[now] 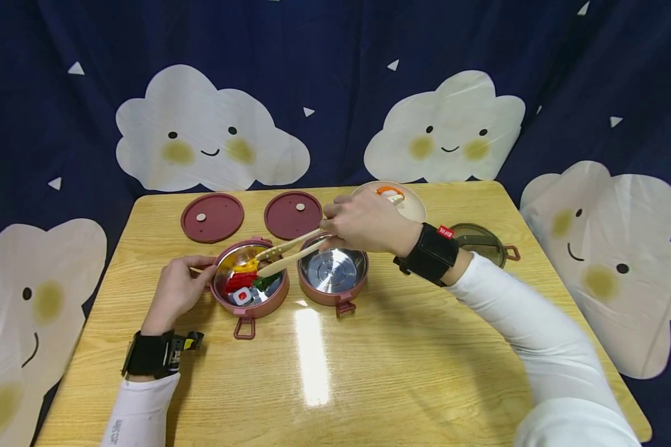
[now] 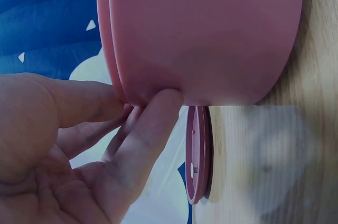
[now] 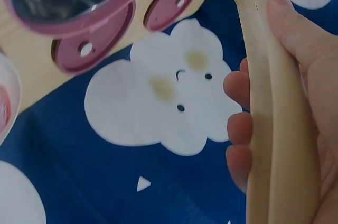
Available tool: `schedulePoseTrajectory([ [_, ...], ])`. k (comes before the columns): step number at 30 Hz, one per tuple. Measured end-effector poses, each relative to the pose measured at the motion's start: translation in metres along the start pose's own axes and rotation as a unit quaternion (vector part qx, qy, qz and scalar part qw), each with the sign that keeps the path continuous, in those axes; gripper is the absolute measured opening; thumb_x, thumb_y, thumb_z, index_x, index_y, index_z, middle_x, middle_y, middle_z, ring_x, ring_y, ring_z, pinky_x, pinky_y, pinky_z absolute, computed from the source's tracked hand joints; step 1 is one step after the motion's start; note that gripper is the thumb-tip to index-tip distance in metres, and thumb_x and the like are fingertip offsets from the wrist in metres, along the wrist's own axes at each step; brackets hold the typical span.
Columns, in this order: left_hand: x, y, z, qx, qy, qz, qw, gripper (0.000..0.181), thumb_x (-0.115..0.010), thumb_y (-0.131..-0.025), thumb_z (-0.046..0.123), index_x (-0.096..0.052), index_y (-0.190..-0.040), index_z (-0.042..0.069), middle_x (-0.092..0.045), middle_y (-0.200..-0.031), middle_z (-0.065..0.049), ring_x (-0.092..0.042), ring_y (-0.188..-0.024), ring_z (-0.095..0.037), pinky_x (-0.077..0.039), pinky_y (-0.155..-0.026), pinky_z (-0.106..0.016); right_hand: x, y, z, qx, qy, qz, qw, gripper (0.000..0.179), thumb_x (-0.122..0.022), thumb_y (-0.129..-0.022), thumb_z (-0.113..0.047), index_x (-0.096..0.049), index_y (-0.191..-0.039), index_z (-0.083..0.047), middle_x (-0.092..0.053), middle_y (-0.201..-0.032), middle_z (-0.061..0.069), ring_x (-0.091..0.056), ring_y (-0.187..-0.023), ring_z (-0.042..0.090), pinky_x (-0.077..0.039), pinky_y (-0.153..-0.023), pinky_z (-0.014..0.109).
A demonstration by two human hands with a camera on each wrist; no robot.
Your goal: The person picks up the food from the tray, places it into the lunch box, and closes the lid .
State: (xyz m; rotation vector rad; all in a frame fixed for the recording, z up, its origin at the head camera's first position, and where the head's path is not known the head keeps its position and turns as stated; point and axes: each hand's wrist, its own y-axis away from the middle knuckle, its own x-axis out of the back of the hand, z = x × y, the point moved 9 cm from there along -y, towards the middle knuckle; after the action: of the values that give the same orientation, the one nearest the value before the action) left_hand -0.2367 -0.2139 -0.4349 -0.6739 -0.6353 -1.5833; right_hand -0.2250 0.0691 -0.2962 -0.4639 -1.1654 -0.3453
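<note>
My left hand (image 1: 179, 285) grips the rim of the left pink pot (image 1: 274, 300); in the left wrist view, the thumb and fingers pinch its wall (image 2: 206, 39). Inside lie toy foods: a red piece (image 1: 240, 281), a yellow piece (image 1: 247, 266), a green piece (image 1: 266, 282) and a white sushi roll (image 1: 242, 296) with a red centre. My right hand (image 1: 369, 220) holds cream tongs (image 1: 291, 245), reaching over the right pot with their tips inside the left one. A brownish item shows between the tips; whether they pinch it, I cannot tell. In the right wrist view, fingers wrap the tongs' handles (image 3: 288, 129).
Next to the left pot stands a second pink pot (image 1: 327, 299) with a steel inside. Two dark red lids (image 1: 212, 226) (image 1: 293, 223) lie behind them. A cream plate (image 1: 416, 208) carries orange and white toy food. A dark, see-through round lid (image 1: 483, 239) lies at right.
</note>
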Motion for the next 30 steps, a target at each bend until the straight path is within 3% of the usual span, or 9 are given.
schedulePoseTrajectory([
  [8, 0.002, 0.0, 0.0, -0.005, -0.002, 0.004, 1.0, 0.03, -0.062, -0.106, 0.014, -0.073, -0.127, -0.005, -0.073, -0.115, -0.028, -0.061, -0.073, -0.018, -0.043, -0.054, -0.022, -0.012, -0.022, -0.025, 0.043, 0.011, -0.045, 0.998, 0.038, -0.071, -0.093, -0.058, -0.079, -0.093, -0.02, -0.071, -0.088, -0.003, -0.069, -0.083, 0.018, -0.058, -0.063, 0.034],
  [22, 0.001, -0.001, 0.0, -0.007, -0.004, 0.005, 1.0, 0.03, -0.063, -0.106, 0.015, -0.073, -0.127, -0.004, -0.073, -0.116, -0.028, -0.061, -0.074, -0.019, -0.044, -0.054, -0.022, -0.028, -0.044, -0.041, 0.056, 0.012, -0.092, 0.9941, 0.035, -0.07, -0.095, -0.055, -0.084, -0.098, -0.023, -0.077, -0.098, -0.004, -0.068, -0.092, 0.019, -0.058, -0.074, 0.031],
  [30, 0.0, -0.001, 0.0, -0.007, -0.005, 0.004, 1.0, 0.029, -0.063, -0.106, 0.014, -0.073, -0.126, -0.005, -0.073, -0.116, -0.028, -0.063, -0.074, -0.019, -0.045, -0.054, -0.021, -0.039, -0.047, -0.045, 0.052, 0.014, -0.122, 0.9911, 0.036, -0.07, -0.094, -0.057, -0.084, -0.099, -0.024, -0.077, -0.101, -0.005, -0.07, -0.094, 0.018, -0.058, -0.072, 0.03],
])
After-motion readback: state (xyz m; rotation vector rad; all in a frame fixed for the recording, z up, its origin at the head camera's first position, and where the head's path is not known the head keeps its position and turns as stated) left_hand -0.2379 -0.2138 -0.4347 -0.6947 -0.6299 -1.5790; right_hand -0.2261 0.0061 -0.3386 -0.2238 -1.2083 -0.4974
